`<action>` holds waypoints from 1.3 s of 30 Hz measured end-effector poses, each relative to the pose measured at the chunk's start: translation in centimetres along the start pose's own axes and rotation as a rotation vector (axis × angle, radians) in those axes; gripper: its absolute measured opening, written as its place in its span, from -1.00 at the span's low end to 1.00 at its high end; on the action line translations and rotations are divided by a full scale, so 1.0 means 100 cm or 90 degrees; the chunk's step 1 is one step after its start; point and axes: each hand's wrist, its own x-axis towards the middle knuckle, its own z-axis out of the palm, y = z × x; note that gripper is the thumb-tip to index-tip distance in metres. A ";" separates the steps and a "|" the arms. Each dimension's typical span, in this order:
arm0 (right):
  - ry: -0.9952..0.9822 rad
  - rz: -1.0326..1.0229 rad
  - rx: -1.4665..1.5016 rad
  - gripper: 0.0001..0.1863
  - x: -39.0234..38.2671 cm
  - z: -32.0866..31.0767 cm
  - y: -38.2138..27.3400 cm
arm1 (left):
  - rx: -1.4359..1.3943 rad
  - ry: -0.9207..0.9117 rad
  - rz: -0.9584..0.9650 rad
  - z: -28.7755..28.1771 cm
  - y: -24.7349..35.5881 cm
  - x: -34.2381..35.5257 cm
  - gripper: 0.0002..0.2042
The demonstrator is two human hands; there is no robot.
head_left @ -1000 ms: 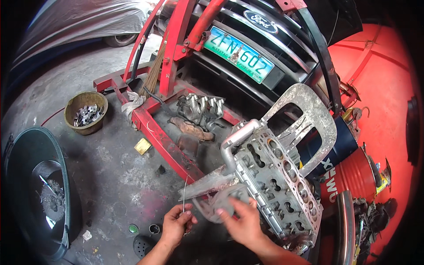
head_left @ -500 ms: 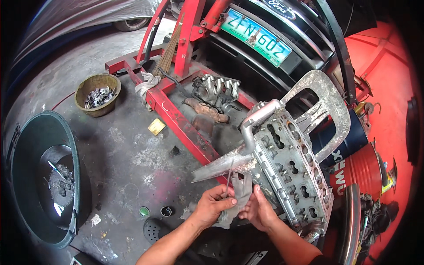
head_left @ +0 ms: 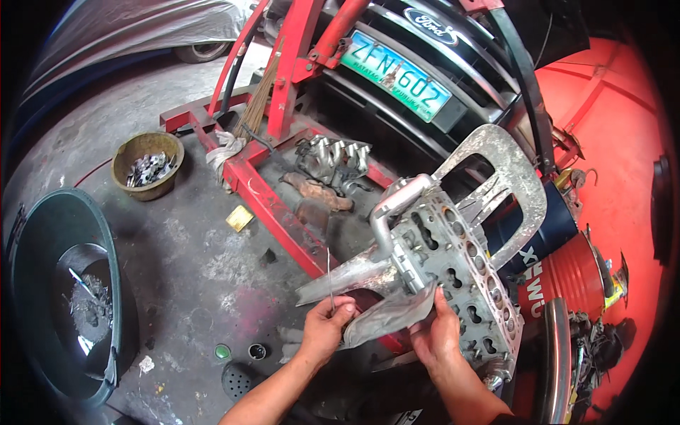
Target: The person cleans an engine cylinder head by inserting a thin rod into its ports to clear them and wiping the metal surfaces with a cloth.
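Grey cloth point(head_left: 389, 316) is pinched in the right grip point(head_left: 442, 335); left grip point(head_left: 326, 329) clasps a thin rod point(head_left: 329, 274), lower end hidden. Lettered plate point(head_left: 397, 74) legible beyond chair point(head_left: 520, 177) backrest's left edge.

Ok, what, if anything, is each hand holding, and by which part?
Left hand: a thin rod, by its lower part. Right hand: a grey cloth, by its right end.

Grey rag point(head_left: 388, 316) aslant beside thin, near-upright rod point(head_left: 329, 275)
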 end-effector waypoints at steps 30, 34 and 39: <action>-0.070 -0.864 -0.850 -0.89 0.116 0.040 0.019 | 0.029 -0.008 -0.123 -0.055 0.008 -0.028 -0.77; -0.179 -0.953 -0.885 -0.93 0.104 0.019 0.025 | 0.039 0.009 -0.125 -0.065 0.009 -0.032 -0.76; -0.414 -0.742 -0.699 -0.90 0.015 0.029 0.092 | -0.016 0.090 -0.036 -0.069 0.020 -0.021 -0.78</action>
